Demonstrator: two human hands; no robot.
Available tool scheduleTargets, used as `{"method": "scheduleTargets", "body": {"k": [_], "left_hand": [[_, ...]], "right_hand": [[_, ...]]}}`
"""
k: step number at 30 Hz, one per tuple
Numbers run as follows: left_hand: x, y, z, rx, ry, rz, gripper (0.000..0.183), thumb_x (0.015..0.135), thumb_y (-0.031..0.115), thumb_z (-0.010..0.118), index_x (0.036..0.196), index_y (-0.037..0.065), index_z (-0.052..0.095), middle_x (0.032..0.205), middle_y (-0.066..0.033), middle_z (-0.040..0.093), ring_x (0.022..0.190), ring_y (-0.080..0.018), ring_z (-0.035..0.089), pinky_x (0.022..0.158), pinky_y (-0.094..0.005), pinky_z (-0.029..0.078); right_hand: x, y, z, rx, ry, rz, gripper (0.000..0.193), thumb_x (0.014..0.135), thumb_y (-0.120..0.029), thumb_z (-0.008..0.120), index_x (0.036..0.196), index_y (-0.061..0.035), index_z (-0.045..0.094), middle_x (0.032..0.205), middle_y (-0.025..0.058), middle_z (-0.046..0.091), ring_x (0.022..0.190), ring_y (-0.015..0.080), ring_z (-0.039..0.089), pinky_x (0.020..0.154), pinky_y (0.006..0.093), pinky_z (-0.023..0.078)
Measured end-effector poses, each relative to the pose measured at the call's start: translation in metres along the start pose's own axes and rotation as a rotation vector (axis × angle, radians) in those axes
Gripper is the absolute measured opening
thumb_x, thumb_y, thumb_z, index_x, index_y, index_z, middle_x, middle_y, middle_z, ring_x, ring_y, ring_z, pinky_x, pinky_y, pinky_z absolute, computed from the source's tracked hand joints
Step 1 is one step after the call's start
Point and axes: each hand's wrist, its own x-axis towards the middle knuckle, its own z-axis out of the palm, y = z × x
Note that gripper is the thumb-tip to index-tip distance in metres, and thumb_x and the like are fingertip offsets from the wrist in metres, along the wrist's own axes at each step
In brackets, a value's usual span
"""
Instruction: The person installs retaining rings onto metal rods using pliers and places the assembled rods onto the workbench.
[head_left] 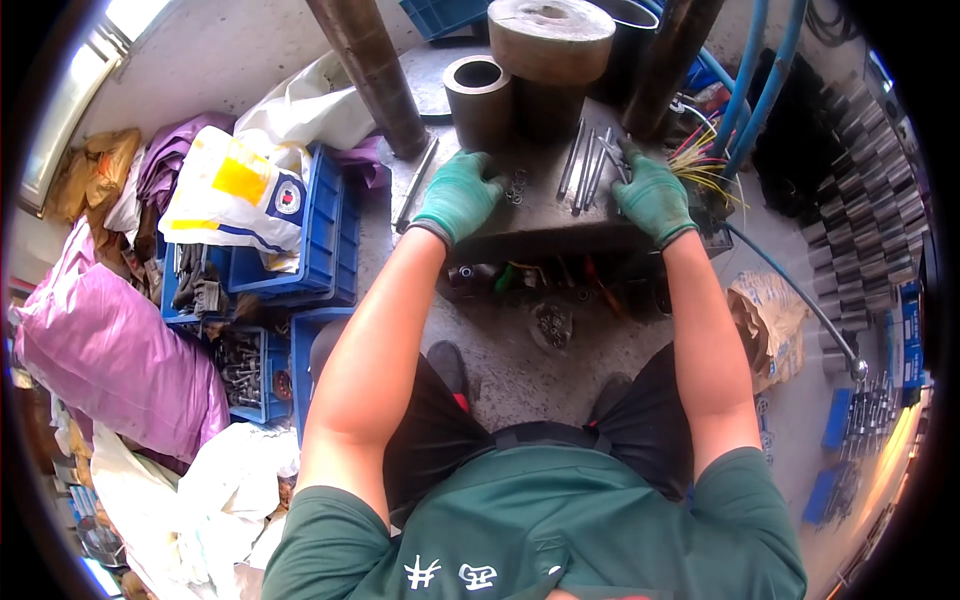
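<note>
My left hand [460, 194], in a green glove, rests at the front of the metal worktable [520, 222]. Its thumb stands apart from the fingers, and nothing shows in it. Just right of it lie several small metal rings [517, 187]. A lone long metal rod [418, 183] lies on the table to its left. My right hand [654, 196], gloved alike, is closed around one end of a short metal rod [614, 156]; the fingers partly hide it. Several slim metal rods [580, 170] lie side by side between my hands, nearer the right one.
Behind the rods stand a thick metal tube [478, 100] and a large round block [552, 40], between two steel columns [368, 75]. Thin coloured wires [705, 160] spread beside my right hand. Blue crates [330, 230] stand at the left, a brown paper sack [768, 325] at the right.
</note>
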Motion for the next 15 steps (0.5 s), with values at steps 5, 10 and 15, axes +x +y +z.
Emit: {"method": "scheduleTargets", "body": {"k": [5, 10, 15], "left_hand": [[0.004, -0.004, 0.000, -0.209, -0.052, -0.151, 0.038, 0.095, 0.026, 0.069, 0.119, -0.002, 0.072, 0.111, -0.0213, 0.076, 0.102, -0.0298, 0.072, 0.095, -0.0387, 0.054], [0.009, 0.005, -0.007, -0.104, -0.124, -0.229, 0.041, 0.097, 0.029, 0.068, 0.123, -0.002, 0.072, 0.106, -0.0187, 0.077, 0.094, -0.0265, 0.073, 0.090, -0.0377, 0.055], [-0.006, 0.007, -0.014, -0.388, 0.065, -0.294, 0.043, 0.101, 0.032, 0.068, 0.125, -0.003, 0.070, 0.103, -0.0137, 0.076, 0.091, -0.0214, 0.071, 0.084, -0.0353, 0.055]], "right_hand": [[-0.004, -0.021, -0.014, -0.026, -0.117, 0.067, 0.074, 0.089, -0.043, 0.070, 0.155, -0.0166, 0.050, 0.125, 0.0242, 0.071, 0.118, 0.0396, 0.067, 0.101, 0.0499, 0.052], [0.009, 0.019, 0.002, 0.293, -0.002, 0.078, 0.081, 0.085, -0.028, 0.069, 0.160, -0.0100, 0.044, 0.138, 0.0283, 0.064, 0.126, 0.0380, 0.064, 0.109, 0.0435, 0.049], [-0.008, 0.014, 0.000, 1.147, 0.037, 0.152, 0.080, 0.085, -0.007, 0.066, 0.159, 0.0030, 0.039, 0.137, 0.0179, 0.065, 0.117, 0.0228, 0.065, 0.104, 0.0313, 0.051]]}}
